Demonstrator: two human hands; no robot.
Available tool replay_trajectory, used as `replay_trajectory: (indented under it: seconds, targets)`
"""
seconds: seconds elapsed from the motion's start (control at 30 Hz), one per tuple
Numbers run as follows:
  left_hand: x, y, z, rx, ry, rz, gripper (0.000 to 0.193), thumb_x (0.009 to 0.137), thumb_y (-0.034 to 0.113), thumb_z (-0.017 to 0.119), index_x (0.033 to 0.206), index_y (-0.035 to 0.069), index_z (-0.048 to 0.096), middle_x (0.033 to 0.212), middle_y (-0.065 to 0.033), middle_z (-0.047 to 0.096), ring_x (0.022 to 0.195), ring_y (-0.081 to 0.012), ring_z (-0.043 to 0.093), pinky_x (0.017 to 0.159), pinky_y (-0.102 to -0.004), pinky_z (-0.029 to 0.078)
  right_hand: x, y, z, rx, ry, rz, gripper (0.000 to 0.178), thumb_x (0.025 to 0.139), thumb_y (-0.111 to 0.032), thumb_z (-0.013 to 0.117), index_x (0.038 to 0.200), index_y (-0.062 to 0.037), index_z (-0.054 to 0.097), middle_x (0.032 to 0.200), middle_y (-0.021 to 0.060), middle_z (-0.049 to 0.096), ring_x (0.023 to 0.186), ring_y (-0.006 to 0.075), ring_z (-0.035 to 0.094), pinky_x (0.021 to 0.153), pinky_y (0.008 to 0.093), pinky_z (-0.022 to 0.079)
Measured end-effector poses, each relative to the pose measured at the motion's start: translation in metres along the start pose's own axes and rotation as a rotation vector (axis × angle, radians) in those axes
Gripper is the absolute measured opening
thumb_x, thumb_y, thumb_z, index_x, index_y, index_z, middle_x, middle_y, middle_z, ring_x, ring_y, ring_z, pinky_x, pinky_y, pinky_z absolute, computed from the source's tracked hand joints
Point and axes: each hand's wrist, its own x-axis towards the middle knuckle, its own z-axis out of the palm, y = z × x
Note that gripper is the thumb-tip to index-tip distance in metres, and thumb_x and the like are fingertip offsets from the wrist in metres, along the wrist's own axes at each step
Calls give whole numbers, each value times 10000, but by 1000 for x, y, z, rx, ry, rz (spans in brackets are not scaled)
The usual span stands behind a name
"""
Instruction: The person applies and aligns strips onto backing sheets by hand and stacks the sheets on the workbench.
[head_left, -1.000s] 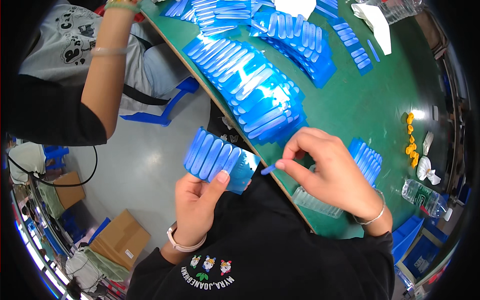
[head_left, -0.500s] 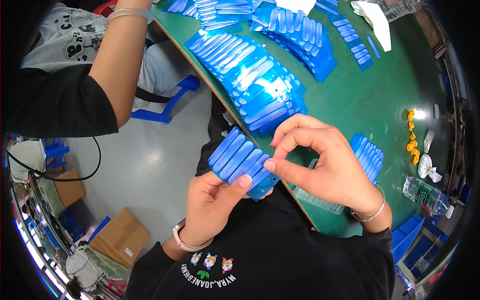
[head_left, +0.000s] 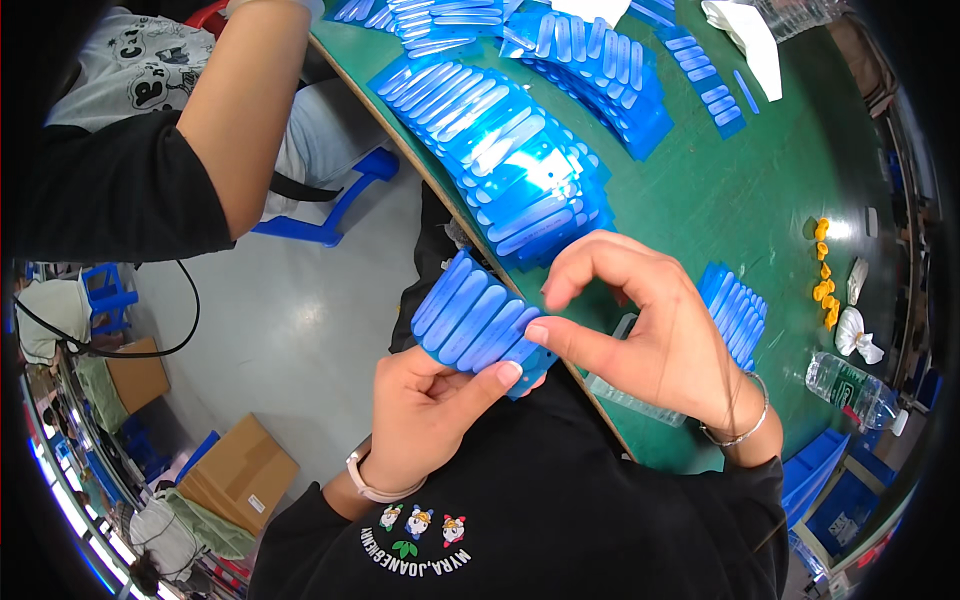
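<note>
My left hand (head_left: 425, 405) holds a small blue plastic sheet (head_left: 475, 315) that bears a row of long rounded strips. Its thumb presses on the sheet's lower right part, and the other fingers are behind it. At the sheet's right edge, my right hand (head_left: 650, 325) has its curled index finger and thumb apart, with nothing visible between them. The thumb tip overlaps the edge; whether it presses there I cannot tell. A thick fanned pile of like blue sheets (head_left: 500, 155) lies on the table just beyond, and a smaller stack (head_left: 735, 315) lies right of my right hand.
The green table (head_left: 740, 190) holds more blue sheets (head_left: 595, 75), yellow pieces (head_left: 824, 275), a crumpled white bag (head_left: 857, 336) and a plastic bottle (head_left: 855, 390). A clear tray (head_left: 635, 400) lies by its near edge. Another person's arm (head_left: 245, 130) reaches in at upper left.
The held sheet has tilted and shifted slightly left. My left thumb has slid a little right along it, and my right index finger and thumb have spread somewhat. The other person's arm moved slightly.
</note>
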Motion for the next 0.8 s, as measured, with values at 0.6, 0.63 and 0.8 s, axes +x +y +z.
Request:
replay_trajectory:
  seconds: [0.6,0.63,0.8]
  targets:
    - [1,2,13,15,95,41,155,814,-19,650,964,-53,634,892,-109,676,759,-122,639,680,-239,514,-14,-2,-9,273,-163,134,45,808,-55,661,816,-14,678,767,46,628,655,114,530,578,251,407]
    - [1,-1,12,-4,76,66,169,825,-23,643,990,-58,634,910,-112,676,789,-123,641,703,-235,520,-13,-3,-10,298,-175,164,77,825,-68,635,789,-14,676,747,73,628,684,172,597,619,285,464]
    - [0,-1,15,-16,64,77,181,835,-25,636,1013,-59,638,927,-112,677,818,-119,642,724,-226,524,-17,1,-10,255,-158,131,77,821,-61,632,782,-4,667,747,79,625,679,175,596,615,288,462]
